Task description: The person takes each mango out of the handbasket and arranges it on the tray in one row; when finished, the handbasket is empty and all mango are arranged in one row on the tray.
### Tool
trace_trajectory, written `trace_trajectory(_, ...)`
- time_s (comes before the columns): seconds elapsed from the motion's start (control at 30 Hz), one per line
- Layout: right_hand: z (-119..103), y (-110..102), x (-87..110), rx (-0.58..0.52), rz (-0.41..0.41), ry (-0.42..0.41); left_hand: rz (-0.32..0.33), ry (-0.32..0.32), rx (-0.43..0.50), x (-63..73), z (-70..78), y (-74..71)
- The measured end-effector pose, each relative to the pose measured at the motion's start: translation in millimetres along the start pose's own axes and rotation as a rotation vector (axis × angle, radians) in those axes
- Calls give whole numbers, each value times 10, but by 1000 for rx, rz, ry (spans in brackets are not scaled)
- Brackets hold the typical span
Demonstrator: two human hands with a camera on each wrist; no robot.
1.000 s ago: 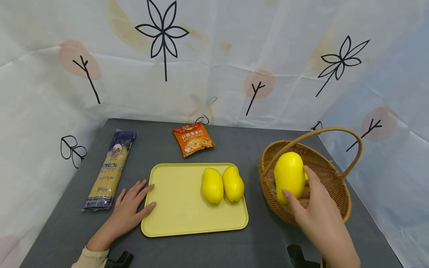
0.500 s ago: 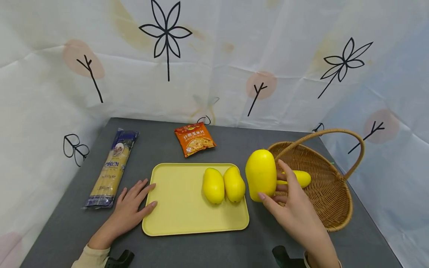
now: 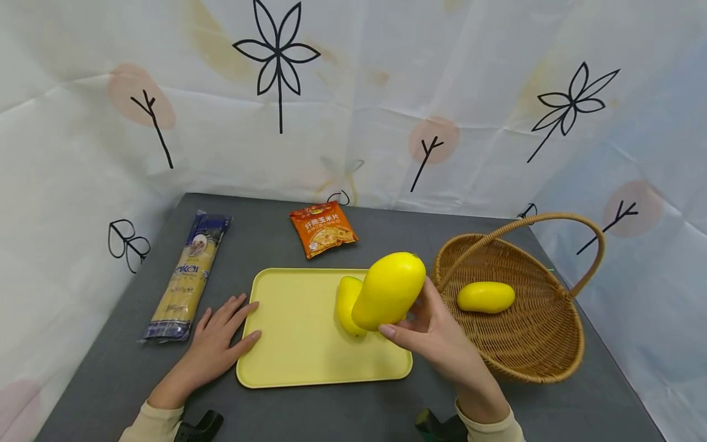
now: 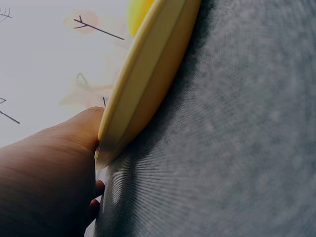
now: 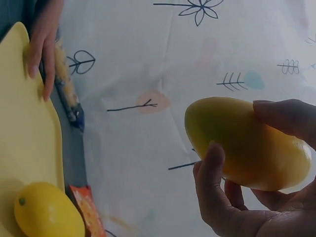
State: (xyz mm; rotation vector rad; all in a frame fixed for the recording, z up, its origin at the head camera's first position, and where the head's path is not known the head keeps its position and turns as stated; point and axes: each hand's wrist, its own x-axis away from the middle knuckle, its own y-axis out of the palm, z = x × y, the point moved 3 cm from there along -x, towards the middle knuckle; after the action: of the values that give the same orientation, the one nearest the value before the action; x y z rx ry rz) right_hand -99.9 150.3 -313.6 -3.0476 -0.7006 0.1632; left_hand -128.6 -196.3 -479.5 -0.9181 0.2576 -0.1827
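My right hand (image 3: 442, 337) holds a yellow mango (image 3: 389, 291) above the right part of the yellow tray (image 3: 298, 362). Thumb and fingers curve round the mango in the right wrist view, where it hangs clear of the tray. Partly covered behind it, another mango (image 3: 348, 307) lies on the tray; the second tray mango is almost wholly hidden in the head view. My left hand (image 3: 218, 344) rests at the tray's left edge with its fingers spread. One more mango (image 3: 486, 297) lies inside the wicker basket (image 3: 541, 344).
The basket's arched handle (image 3: 593, 245) rises at the right. A long pack of pasta (image 3: 182, 282) lies left of the tray, and an orange snack packet (image 3: 323, 230) lies behind it. A patterned cloth (image 3: 353, 86) hangs round the grey table (image 3: 309, 417).
My right hand has lifted the mango out of the basket and carried it left over the tray. The basket has shifted slightly. My left hand stays at the tray's edge.
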Motion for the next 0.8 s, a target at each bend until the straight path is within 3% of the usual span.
trace_trajectory(0.33, 160, 163, -158, -171, -95, 9, -4, -5, -3, -6, 14, 5)
trace_trajectory(0.47, 176, 197, -197, -220, -81, 21, -9, -3, -4, -9, 13, 13)
trace_trajectory(0.8, 254, 258, -317, -4, 47, 90, -7, -11, -10, -6, -9, 15)
